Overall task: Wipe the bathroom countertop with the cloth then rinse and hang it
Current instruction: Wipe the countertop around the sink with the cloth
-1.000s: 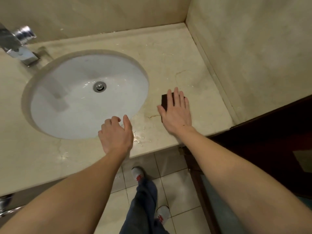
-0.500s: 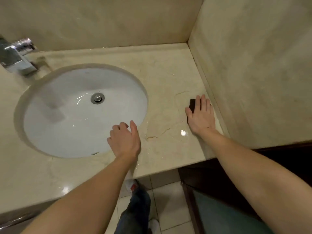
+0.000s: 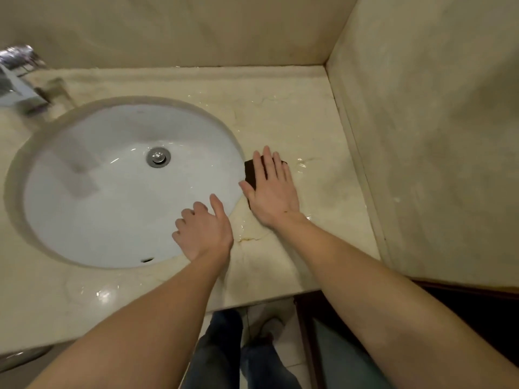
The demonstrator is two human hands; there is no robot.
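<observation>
A small dark cloth [image 3: 250, 174] lies flat on the beige marble countertop [image 3: 303, 127], just right of the sink's rim. My right hand [image 3: 271, 192] presses down on it with flat, spread fingers, covering most of it. My left hand [image 3: 203, 230] rests on the front rim of the white oval sink [image 3: 84, 220], fingers curled loosely over the edge, holding nothing. Wet streaks shine on the counter to the right of the cloth.
A chrome faucet [image 3: 16, 77] stands at the back left, blurred. Marble walls close the counter at the back and on the right [image 3: 435, 136]. A dark wooden frame [image 3: 303, 332] sits below the counter's right end. My legs and the tiled floor show below.
My right hand has slid the cloth left from the right wall back to the sink's rim. My left hand has stayed on the sink's front edge.
</observation>
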